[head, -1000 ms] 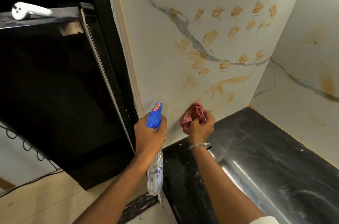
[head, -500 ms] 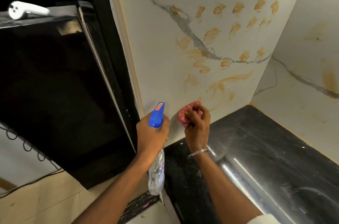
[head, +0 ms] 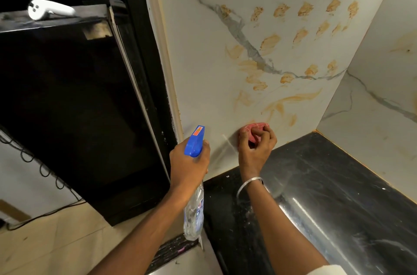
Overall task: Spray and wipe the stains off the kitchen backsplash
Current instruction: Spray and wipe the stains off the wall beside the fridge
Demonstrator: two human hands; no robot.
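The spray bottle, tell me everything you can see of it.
The spray bottle has a blue trigger head with an orange sticker on top and a clear plastic body with a blue printed label. The left hand grips its neck, holding it upright, nozzle toward the backsplash; its base hangs near the counter edge.

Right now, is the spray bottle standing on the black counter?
No, the left hand grips the spray bottle just below its blue head, holding it up beside the counter.
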